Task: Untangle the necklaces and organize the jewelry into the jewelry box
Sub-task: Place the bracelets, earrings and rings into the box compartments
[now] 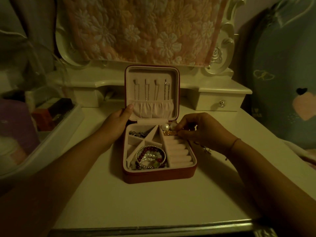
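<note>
A red jewelry box [159,176] lies open on the white dresser top, its lid upright. Several necklaces [150,89] hang from hooks inside the lid. My left hand [116,124] grips the box's left side, thumb on the lid's edge. My right hand [200,130] pinches a gold ring [169,133] at the top slot of the ring rolls [177,151]. Two pearl earrings [168,126] sit just behind it. Beaded bracelets and a silver bangle [150,158] fill the front compartment. Dark silver pieces [138,133] lie in the back left compartment.
A white tray [56,139] with boxes stands at the left. A small drawer unit [220,101] and an ornate mirror frame draped with floral cloth [145,29] rise behind the box. A blue cushion [287,82] leans at the right. Some small jewelry lies under my right wrist [206,149].
</note>
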The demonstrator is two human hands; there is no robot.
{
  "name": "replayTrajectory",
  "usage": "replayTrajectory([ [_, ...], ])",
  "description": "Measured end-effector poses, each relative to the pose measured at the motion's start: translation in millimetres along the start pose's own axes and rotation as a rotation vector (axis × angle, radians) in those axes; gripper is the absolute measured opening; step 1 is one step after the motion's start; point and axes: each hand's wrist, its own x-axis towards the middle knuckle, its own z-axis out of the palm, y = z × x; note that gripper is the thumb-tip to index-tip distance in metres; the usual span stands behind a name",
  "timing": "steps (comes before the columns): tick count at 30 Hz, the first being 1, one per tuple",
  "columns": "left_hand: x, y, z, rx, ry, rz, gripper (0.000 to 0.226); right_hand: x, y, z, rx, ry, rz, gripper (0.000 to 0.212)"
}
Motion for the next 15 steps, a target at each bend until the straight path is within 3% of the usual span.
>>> replayTrajectory([
  [10, 1, -1, -1, 0.013, 0.005, -0.005, 0.045, 1, -1, -1, 0.083, 0.042, 0.062, 0.003],
  [13, 0, 0, -1, 0.027, -0.009, -0.001, 0.043, 4, 13, -22, 0.235, 0.34, 0.118, 0.008],
  [15, 0, 0, -1, 0.04, -0.012, 0.002, 0.043, 7, 28, -37, 0.203, 0.565, 0.207, 0.014],
])
